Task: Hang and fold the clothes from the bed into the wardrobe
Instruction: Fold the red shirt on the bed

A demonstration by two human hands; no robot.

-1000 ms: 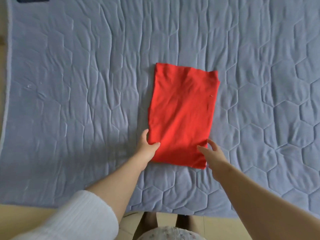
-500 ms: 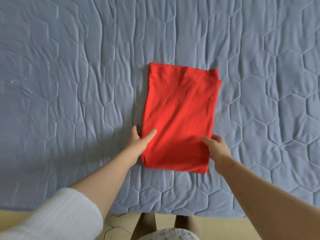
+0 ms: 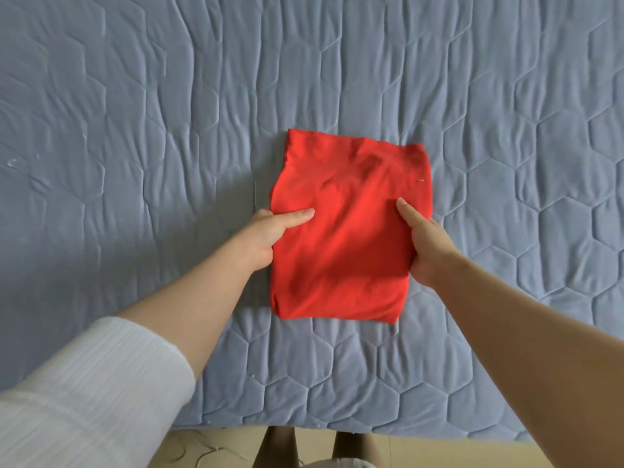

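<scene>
Moved: both hands, from the red garment's (image 3: 344, 251) near corners up to its long sides. Left hand (image 3: 268, 233), right hand (image 3: 427, 246): each grips a side, thumb on top, fingers tucked under. Garment: folded, at the middle of the bed's (image 3: 135, 170) near edge. Likely ready to lift to the wardrobe.

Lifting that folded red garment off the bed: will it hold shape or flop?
Probably floppy: the folded red garment is thin cloth, wrinkled near its far edge. Likely light: the left hand and right hand pinch its sides with thumbs on top. Its layers may sag or unfold without support.
</scene>
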